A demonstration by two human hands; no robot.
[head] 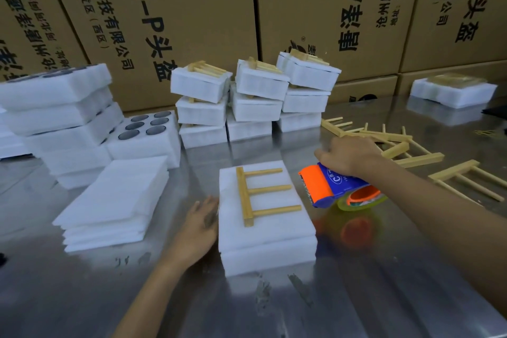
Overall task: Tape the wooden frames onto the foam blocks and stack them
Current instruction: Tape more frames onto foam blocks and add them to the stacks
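Shiny steel table point(384, 269), backed by a wall of printed cardboard cartons point(192, 8). At the centre, a white foam block point(263, 233) with a three-pronged wooden frame point(260, 195) laid loose on top, no tape seen on it. Left hand point(201, 225) flat against the block's left edge, fingers straight, steadying. Right hand point(348, 156) curled around an orange-and-blue tape dispenser point(329, 187), held just right of the block, above the table.

Probably very light and soft, that foam: easily dented, apt to slide on bare steel, best braced from the side. Frame thin and stiff, likely to shift until pinned.

Behind, finished stacks point(255, 99) of taped blocks; left, plain foam sheets point(115, 203) and holed foam trays point(145, 132); right, spare frames point(397, 145) scattered near the right arm. Nothing between dispenser and block.
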